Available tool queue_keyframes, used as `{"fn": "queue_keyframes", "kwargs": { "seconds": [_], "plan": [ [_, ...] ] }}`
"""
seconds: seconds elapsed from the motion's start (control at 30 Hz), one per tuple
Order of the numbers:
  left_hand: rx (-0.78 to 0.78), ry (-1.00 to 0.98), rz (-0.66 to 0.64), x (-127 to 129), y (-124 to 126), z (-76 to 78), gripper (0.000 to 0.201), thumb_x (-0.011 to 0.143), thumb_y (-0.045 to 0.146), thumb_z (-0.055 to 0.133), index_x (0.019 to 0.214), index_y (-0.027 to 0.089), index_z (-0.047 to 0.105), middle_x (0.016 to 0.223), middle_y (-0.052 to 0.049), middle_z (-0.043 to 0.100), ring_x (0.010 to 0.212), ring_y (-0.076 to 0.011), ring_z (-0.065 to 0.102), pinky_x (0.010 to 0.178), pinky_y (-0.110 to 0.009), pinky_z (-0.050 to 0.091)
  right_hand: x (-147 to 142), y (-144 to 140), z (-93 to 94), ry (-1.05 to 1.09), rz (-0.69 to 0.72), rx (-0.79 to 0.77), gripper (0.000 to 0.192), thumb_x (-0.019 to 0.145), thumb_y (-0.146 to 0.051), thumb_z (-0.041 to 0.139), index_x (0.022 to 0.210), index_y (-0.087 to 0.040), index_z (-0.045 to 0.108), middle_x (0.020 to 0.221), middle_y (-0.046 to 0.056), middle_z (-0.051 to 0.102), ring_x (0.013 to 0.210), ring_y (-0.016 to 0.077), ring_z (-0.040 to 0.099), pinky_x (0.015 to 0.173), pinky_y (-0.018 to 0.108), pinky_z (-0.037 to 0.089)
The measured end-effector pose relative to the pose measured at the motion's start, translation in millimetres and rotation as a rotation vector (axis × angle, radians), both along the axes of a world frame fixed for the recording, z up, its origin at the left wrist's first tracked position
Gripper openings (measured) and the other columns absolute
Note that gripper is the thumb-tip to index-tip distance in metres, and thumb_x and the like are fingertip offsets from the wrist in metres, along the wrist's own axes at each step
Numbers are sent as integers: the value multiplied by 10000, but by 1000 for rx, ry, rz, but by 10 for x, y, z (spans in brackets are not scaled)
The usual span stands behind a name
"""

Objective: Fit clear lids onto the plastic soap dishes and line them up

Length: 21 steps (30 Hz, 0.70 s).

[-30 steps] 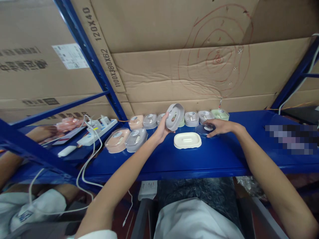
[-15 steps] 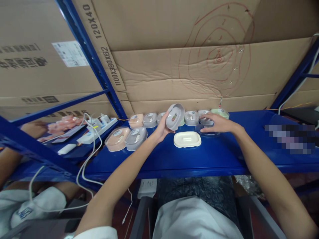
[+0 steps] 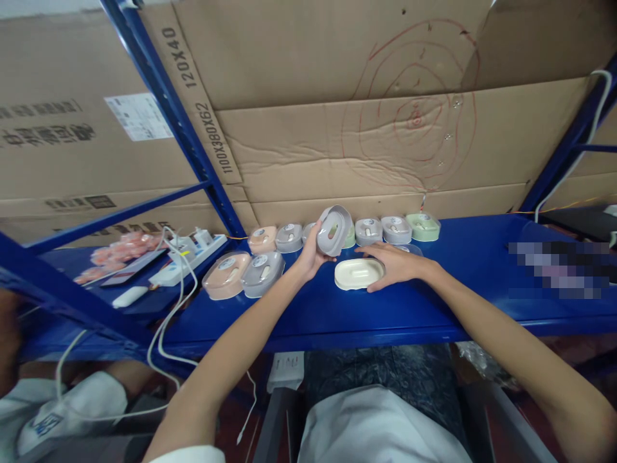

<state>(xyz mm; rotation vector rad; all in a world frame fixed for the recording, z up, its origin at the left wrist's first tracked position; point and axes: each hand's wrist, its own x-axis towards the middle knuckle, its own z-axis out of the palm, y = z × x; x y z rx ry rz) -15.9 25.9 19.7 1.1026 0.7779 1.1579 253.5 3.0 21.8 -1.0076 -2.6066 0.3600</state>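
Raised over the shelf in my left hand is a grey oval box part, tilted, with a slot in its middle. My fingers and thumb are wrapped round its left side. A cream oval tray with a recessed middle rests on the blue shelf in front of me. My right hand grips the tray's right end, the thumb at the near edge and fingertips at the far edge. Partly hidden behind that hand lies a clear plastic lid.
Lidded boxes line the back: peach, grey and green. Another peach box and grey box stand nearer on the left. White cables hang by the blue post. Someone sits at far left.
My right hand has moved left and nearer, from the clear lid onto the cream tray. My left hand still holds the grey box part up, nearly in place.
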Motion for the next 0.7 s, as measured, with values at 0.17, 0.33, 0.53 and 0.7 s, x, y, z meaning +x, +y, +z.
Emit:
{"fn": "queue_keyframes", "kwargs": {
  "seconds": [0.17,0.33,0.53,0.7],
  "plan": [
    [-19,9,-6,-4,11,-17,636,1012,776,465,1061,186,698,890,-139,786,710,-241,723,577,-296,534,-11,-4,10,44,22,-1,965,705,-575,946,1547,-296,565,1496,126,658,1402,415,590,1170,597,485],
    [-44,-48,47,21,-1,4,551,1042,703,482,1168,213,700,956,-98,789,869,-277,782,672,-329,596,30,-2,67,170,46,-43,970,759,-538,916,1585,-266,488,1407,128,679,1305,361,658,1129,530,521],
    [-75,-97,93,48,-7,26,563,1008,703,549,1237,209,693,1039,-91,787,916,-287,793,782,-389,641,72,38,87,288,88,-96,959,770,-568,905,1577,-274,478,1367,114,688,1276,342,661,1110,514,528],
    [-63,-93,76,34,3,13,576,999,714,550,1259,219,688,1053,-93,789,936,-293,796,799,-396,641,81,71,65,329,97,-129,989,768,-545,917,1591,-264,445,1370,120,687,1267,336,668,1114,514,531]
  ]
}}
